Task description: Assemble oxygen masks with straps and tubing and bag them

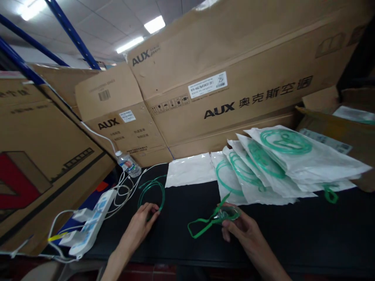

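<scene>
My left hand [146, 216] pinches a coil of thin green tubing [163, 194] at the coil's near side, above the black tabletop [175, 218]. In my right hand [238, 226] is a clear green oxygen mask [230, 212], held between thumb and fingers. A green elastic strap [202, 230] loops out from the mask toward the left. Behind the hands lies a flat white pouch [190, 169]. To the right, several white and clear pouches [328, 160] with coiled green tubing inside are stacked, overlapping one another.
A white power strip [96, 222] with plugs and tangled white cables lies at the left, near a water bottle [129, 164]. Large cardboard boxes [181, 125] wall off the back. An open carton [357, 132] stands at the right. A green strap loop [331, 195] hangs below the stack.
</scene>
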Available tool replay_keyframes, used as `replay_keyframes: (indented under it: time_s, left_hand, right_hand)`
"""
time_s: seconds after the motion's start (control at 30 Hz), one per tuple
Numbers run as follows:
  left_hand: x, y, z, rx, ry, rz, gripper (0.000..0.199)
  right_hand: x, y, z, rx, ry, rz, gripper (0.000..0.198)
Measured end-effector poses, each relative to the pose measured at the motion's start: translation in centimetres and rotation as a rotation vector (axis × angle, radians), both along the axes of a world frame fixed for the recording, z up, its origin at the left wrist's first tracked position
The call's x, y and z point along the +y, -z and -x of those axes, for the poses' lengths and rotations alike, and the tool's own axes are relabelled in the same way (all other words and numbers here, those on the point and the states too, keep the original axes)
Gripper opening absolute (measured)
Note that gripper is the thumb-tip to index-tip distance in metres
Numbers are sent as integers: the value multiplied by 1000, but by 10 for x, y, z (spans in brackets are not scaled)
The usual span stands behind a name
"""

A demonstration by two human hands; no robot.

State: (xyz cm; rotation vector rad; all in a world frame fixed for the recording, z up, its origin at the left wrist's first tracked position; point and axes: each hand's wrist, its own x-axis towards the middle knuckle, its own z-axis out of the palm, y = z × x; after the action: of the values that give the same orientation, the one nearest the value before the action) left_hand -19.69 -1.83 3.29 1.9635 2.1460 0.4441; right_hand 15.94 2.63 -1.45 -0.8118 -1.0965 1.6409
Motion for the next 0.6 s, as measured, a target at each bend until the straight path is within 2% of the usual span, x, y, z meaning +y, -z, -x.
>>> replay_keyframes:
  time_s: [0.1, 0.2, 0.33, 0.4, 0.5, 0.6]
  left_hand:
    - [-33, 1, -17, -81, 53, 33, 22]
    - [-52, 3, -44, -173, 114, 54, 23]
    - [-58, 10, -83, -240, 177, 76, 25]
    - [-53, 12, -92, -236, 187, 59, 24]
    - [-35, 11, -79, -159, 118, -48, 35]
    - [-7, 8, -43, -8, -46, -126, 71]
  right_hand:
    - [2, -6, -1, -13, -47, 15, 41]
    - [2, -8, -1, -2, -66, 54, 44]
    - [0, -7, 1, -37, -26, 15, 43]
    - [-1, -8, 1, -76, -16, -6, 42]
    - [-1, -10, 1, -111, -21, -21, 40]
    - [0, -10, 1, -131, -19, -26, 40]
